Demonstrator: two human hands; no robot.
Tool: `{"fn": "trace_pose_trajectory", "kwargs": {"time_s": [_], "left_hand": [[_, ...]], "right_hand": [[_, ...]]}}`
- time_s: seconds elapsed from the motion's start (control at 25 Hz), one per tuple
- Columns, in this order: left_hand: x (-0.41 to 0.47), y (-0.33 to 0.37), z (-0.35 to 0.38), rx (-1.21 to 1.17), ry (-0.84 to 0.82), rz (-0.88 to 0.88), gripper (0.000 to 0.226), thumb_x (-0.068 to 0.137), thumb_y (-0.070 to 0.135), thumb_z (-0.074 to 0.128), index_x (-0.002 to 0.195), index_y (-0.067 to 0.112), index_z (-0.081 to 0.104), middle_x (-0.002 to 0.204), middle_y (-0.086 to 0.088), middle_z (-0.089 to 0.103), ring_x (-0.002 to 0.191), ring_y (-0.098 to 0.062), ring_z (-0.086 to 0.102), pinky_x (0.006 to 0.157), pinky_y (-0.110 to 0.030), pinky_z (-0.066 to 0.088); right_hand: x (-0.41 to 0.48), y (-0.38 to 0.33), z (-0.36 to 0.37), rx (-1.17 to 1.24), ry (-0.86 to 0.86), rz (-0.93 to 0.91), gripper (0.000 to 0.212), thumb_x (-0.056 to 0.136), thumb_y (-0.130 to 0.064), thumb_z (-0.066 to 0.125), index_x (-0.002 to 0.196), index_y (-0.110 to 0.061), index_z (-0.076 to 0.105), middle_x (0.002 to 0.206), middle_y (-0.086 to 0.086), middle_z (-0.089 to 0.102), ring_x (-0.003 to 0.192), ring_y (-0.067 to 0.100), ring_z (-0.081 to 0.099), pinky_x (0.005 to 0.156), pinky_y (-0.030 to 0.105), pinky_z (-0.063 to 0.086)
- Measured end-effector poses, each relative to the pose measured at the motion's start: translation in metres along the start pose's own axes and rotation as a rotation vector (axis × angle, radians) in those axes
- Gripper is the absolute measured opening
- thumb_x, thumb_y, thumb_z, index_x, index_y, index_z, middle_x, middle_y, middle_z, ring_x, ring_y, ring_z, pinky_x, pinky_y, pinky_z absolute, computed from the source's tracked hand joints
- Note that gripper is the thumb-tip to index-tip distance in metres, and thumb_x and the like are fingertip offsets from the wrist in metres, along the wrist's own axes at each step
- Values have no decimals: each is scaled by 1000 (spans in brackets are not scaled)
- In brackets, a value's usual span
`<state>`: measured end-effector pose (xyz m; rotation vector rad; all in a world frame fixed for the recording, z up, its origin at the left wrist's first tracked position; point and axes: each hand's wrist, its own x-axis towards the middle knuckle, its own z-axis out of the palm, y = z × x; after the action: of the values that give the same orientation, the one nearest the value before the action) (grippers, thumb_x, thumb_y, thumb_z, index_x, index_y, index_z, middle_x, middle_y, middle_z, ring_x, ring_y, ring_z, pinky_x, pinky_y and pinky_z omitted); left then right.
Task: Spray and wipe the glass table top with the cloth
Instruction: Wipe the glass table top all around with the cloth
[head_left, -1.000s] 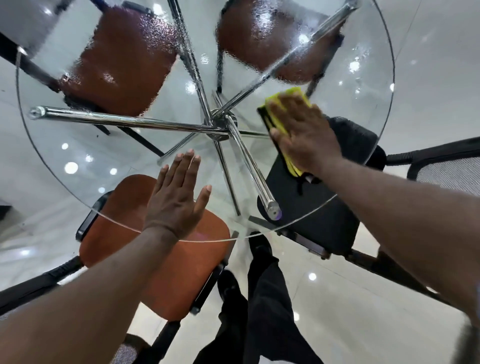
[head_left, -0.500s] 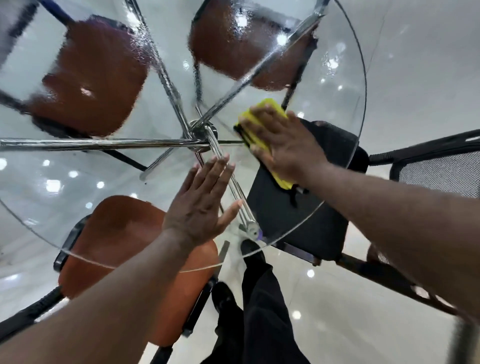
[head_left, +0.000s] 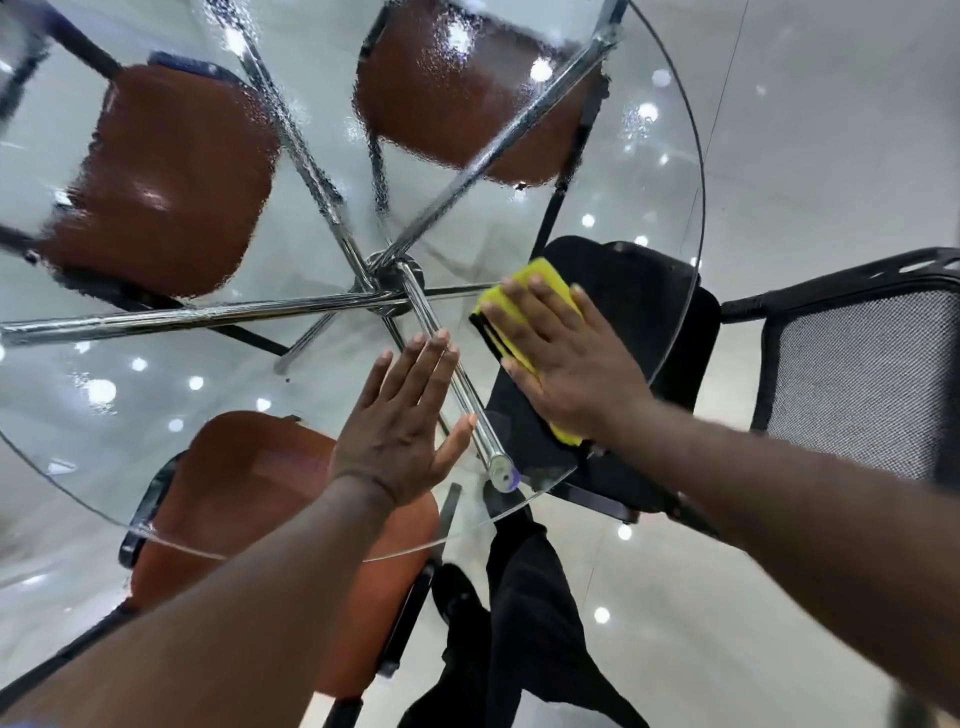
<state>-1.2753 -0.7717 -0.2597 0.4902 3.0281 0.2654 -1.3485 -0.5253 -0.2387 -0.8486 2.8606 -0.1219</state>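
Glass table top (head_left: 130, 415): droplets (head_left: 291, 119) cover the far and left part. Left hand (head_left: 405, 431) lies flat on the near glass, fingers straight, holding nothing. Right hand (head_left: 566, 358) presses the yellow cloth (head_left: 545, 280) flat, right of the chrome hub (head_left: 387, 283). The cloth's long axis runs near-to-far. Wet zone lies up-left, so the next stroke probably goes that way.

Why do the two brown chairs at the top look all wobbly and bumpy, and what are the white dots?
Head view: spray droplets on the far part of the round glass table top ripple the two far brown chair seats seen through it; the near brown chair seat looks sharp. Head view again: the white dots are glare, likely lamps mirrored in the shiny floor.
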Motion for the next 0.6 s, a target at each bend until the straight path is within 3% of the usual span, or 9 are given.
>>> {"fn": "trace_pose_trajectory", "kwargs": {"time_s": [0.08, 0.24, 0.36, 0.44, 0.6], "left_hand": [[0, 0, 2, 1, 4, -3, 78, 103, 58, 42, 165, 14, 23, 174, -3, 14, 161, -20, 9, 130, -48, 13], [-1, 0, 2, 5, -22, -13, 78, 104, 59, 38, 166, 16, 19, 175, -1, 11, 162, -18, 3, 131, -46, 9], [-2, 0, 1, 5, -25, -28, 78, 103, 60, 34, 166, 16, 19, 175, -1, 11, 162, -17, 3, 131, -46, 10], [-1, 1, -2, -2, -33, -28, 79, 103, 61, 33, 166, 15, 20, 174, -2, 12, 162, -18, 5, 130, -47, 12], [0, 2, -1, -6, -25, -23, 79, 103, 62, 30, 165, 15, 21, 174, -2, 14, 162, -19, 7, 130, -47, 12]], "right_hand": [[34, 29, -8, 1, -12, -61, 63, 113, -55, 25, 172, -38, 7, 181, -6, 0, 167, 18, -5, 135, 50, 3], [44, 50, -6, 143, 136, 584, 62, 113, -48, 30, 172, -37, 14, 181, -4, 8, 167, 22, 7, 132, 56, 11], [-6, 20, 5, 168, 186, 864, 66, 112, -50, 33, 172, -37, 9, 181, -3, 4, 167, 24, 5, 133, 59, 11], [-36, -14, 13, 120, 184, 852, 68, 111, -50, 33, 172, -34, 9, 181, 0, 4, 167, 27, 6, 133, 59, 9], [-22, 18, 12, 88, 86, 487, 68, 110, -53, 26, 172, -37, 5, 182, -3, -2, 168, 25, -3, 135, 54, 5]]}}
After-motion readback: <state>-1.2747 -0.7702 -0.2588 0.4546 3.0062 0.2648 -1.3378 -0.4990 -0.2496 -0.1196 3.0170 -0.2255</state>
